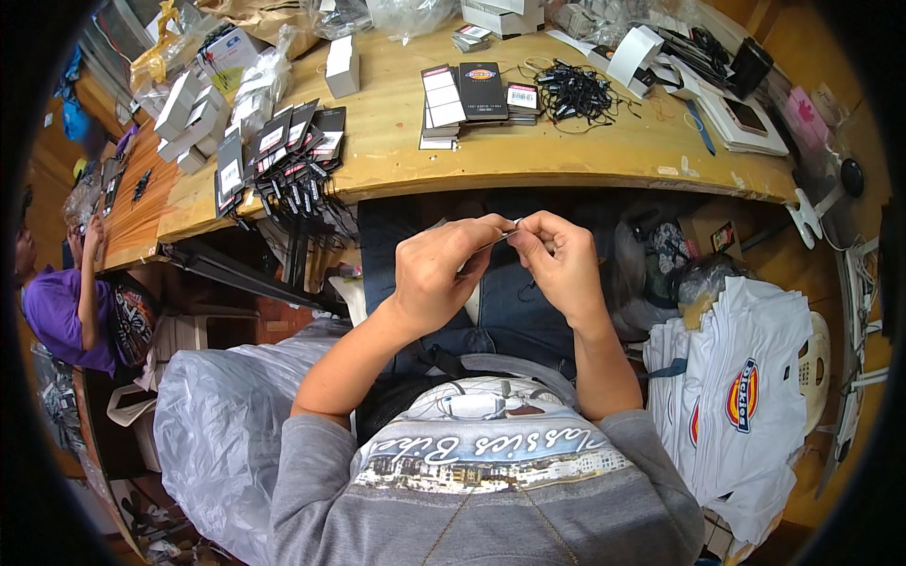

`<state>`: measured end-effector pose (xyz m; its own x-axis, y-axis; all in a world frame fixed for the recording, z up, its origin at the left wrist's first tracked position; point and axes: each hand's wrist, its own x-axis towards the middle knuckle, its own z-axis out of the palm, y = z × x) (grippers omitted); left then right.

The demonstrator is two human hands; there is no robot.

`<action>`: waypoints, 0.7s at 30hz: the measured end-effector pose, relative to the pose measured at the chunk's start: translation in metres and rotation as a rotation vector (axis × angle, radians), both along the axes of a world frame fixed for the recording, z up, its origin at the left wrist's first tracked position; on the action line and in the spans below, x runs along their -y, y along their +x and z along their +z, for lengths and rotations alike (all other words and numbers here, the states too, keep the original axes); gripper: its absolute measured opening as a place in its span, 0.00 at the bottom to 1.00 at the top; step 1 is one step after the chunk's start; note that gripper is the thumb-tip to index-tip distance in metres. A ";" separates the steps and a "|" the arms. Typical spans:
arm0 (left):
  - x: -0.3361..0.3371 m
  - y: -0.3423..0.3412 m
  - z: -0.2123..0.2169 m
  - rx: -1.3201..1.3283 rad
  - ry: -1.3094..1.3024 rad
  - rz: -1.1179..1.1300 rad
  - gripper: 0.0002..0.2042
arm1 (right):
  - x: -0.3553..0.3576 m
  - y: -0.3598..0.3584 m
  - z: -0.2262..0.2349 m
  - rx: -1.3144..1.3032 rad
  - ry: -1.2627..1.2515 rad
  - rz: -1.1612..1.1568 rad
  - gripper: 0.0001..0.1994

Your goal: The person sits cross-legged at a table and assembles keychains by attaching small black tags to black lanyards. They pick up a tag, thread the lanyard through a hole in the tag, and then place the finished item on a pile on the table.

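Observation:
My left hand (444, 269) and my right hand (562, 259) meet over my lap, just below the wooden table's front edge (566, 174). Both pinch a small thin item between fingertips, seemingly a card tag (500, 241) with a string; most of it is hidden by my fingers. On the table ahead lie a stack of black and white hang tags (467, 99) and a heap of black string loops (574, 92). More tags with strings (283, 151) hang over the table edge at the left.
A pile of folded white shirts (746, 396) rests on a chair at my right. A large grey plastic bag (222, 424) sits at my left. Another person in purple (57, 302) works at far left. Small white boxes (189, 118) crowd the table's left end.

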<state>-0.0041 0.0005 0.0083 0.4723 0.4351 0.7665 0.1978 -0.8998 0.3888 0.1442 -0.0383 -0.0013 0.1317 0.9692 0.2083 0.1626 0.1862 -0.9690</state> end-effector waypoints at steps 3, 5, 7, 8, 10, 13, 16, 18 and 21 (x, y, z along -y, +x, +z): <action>0.000 0.000 0.000 -0.007 -0.011 -0.006 0.12 | -0.001 -0.003 -0.005 -0.102 0.038 -0.013 0.05; -0.001 0.001 -0.003 0.051 -0.068 -0.026 0.12 | -0.003 -0.007 -0.010 -0.181 0.042 -0.046 0.05; -0.003 0.005 -0.007 0.191 -0.165 -0.062 0.12 | -0.003 -0.012 -0.012 -0.247 0.059 -0.052 0.04; -0.002 0.004 -0.006 0.190 -0.275 -0.054 0.11 | -0.003 -0.013 -0.013 -0.279 0.068 -0.055 0.04; 0.001 0.001 -0.001 0.186 -0.496 -0.040 0.10 | -0.005 -0.012 -0.013 -0.245 0.106 -0.111 0.04; 0.001 -0.002 0.007 0.220 -0.628 -0.051 0.10 | -0.003 -0.010 -0.012 -0.108 0.233 -0.156 0.03; -0.001 -0.005 0.002 0.249 -0.595 0.037 0.10 | 0.001 -0.012 -0.002 0.026 0.394 -0.168 0.03; 0.000 -0.006 0.001 0.199 -0.530 0.080 0.10 | 0.005 -0.014 0.004 0.056 0.409 -0.172 0.03; 0.005 -0.004 0.006 0.193 -0.413 0.065 0.11 | 0.005 -0.014 0.006 0.072 0.429 -0.179 0.03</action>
<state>-0.0083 -0.0040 0.0139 0.2992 0.7468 0.5939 0.1375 -0.6497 0.7477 0.1304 -0.0432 0.0047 0.2598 0.7569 0.5996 0.2928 0.5300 -0.7958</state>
